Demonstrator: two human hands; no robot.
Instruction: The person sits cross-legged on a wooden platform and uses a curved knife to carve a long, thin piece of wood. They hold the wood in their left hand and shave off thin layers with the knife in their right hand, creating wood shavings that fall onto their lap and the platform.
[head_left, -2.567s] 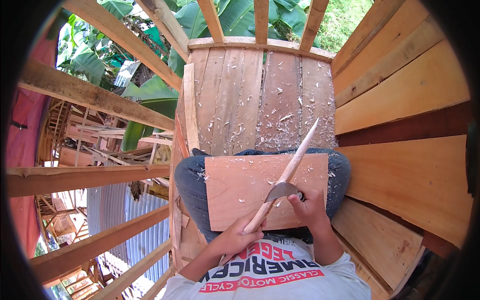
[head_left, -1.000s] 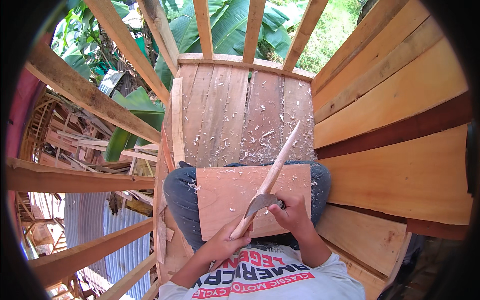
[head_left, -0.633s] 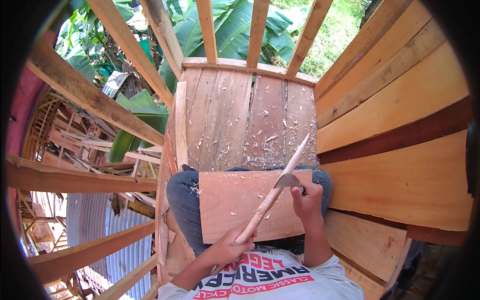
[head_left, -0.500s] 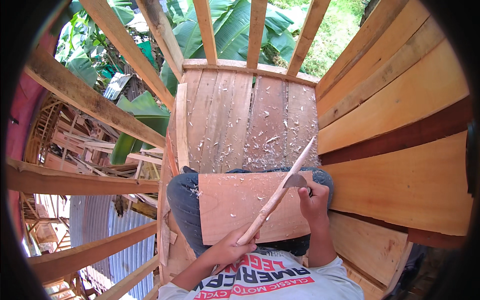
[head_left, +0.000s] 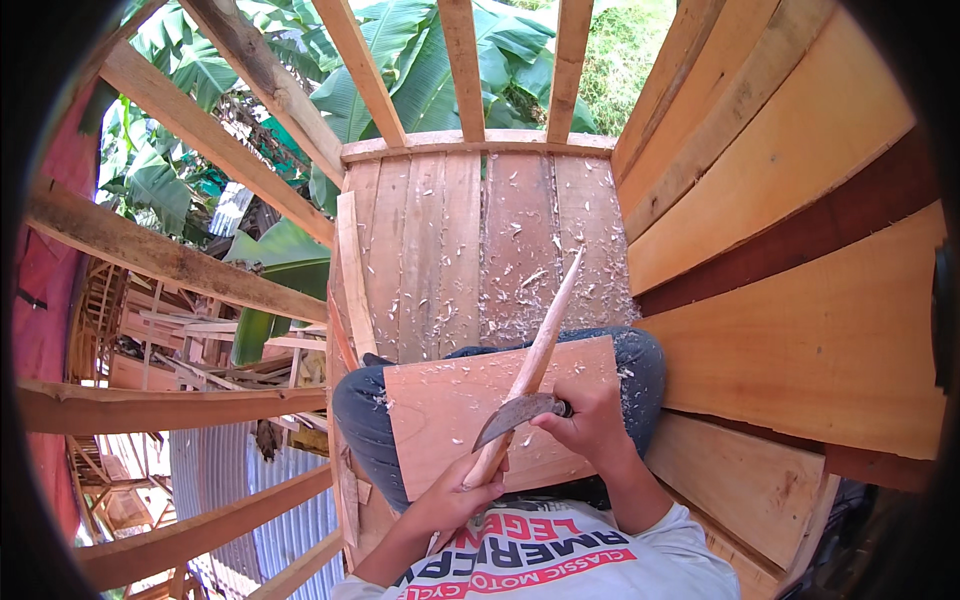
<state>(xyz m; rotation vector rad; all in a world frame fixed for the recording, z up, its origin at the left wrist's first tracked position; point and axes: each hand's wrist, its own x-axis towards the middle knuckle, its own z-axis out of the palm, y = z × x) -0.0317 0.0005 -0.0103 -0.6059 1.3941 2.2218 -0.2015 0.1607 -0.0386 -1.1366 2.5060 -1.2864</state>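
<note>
My left hand (head_left: 453,494) is closed round the lower end of a pale peeled wooden stick (head_left: 537,352). The stick slants up and away from me to a sharpened point. In my right hand (head_left: 588,421) is the dark handle of a knife with a short curved blade (head_left: 518,414). Its blade crosses the stick a little above my left hand; whether the edge bites into the wood I cannot tell. Under both lies a flat wooden board (head_left: 430,385) across my lap, dotted with shavings.
Wood shavings (head_left: 520,262) are strewn over the plank floor (head_left: 425,230) ahead. Slatted railings (head_left: 170,262) rise at the left and front, with banana leaves beyond them. Wide wooden boards (head_left: 790,345) wall the right side. A loose wooden strip (head_left: 354,270) leans at the floor's left edge.
The knife has come down the stick toward me, from its upper part to near my left hand, its blade now lying across the stick. The stick's tip has swung left and stands steeper.
</note>
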